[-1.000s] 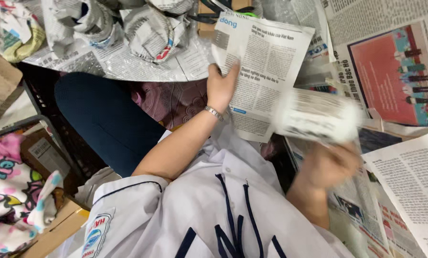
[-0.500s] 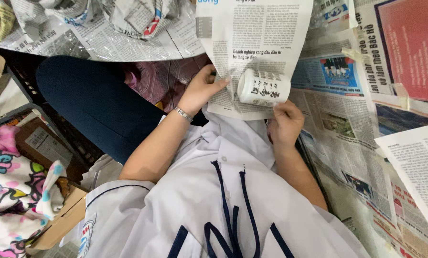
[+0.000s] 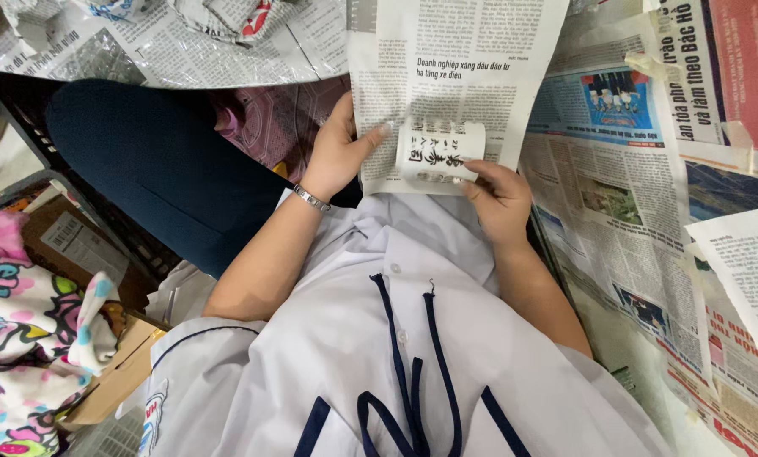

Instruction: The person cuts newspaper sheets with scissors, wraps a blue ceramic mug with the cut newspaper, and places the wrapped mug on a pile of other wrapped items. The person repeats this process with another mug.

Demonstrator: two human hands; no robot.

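A small white cup (image 3: 440, 152) with black brush-style characters lies on its side on a sheet of newspaper (image 3: 459, 59). My right hand (image 3: 499, 199) grips the cup from below, against the lower edge of the sheet. My left hand (image 3: 338, 152) pinches the sheet's left edge, thumb close to the cup. A thin metal bracelet (image 3: 311, 199) circles my left wrist.
More newspaper sheets (image 3: 641, 195) cover the floor to the right, and crumpled paper-wrapped bundles (image 3: 184, 25) lie at the top left. My dark blue trouser leg (image 3: 159, 169) is at left. A colourful patterned cloth (image 3: 24, 330) and cardboard boxes (image 3: 117, 372) sit at lower left.
My right hand brought the cup from the right onto the newspaper sheet and now holds it at the sheet's lower edge. My left hand stayed on the sheet's left edge.
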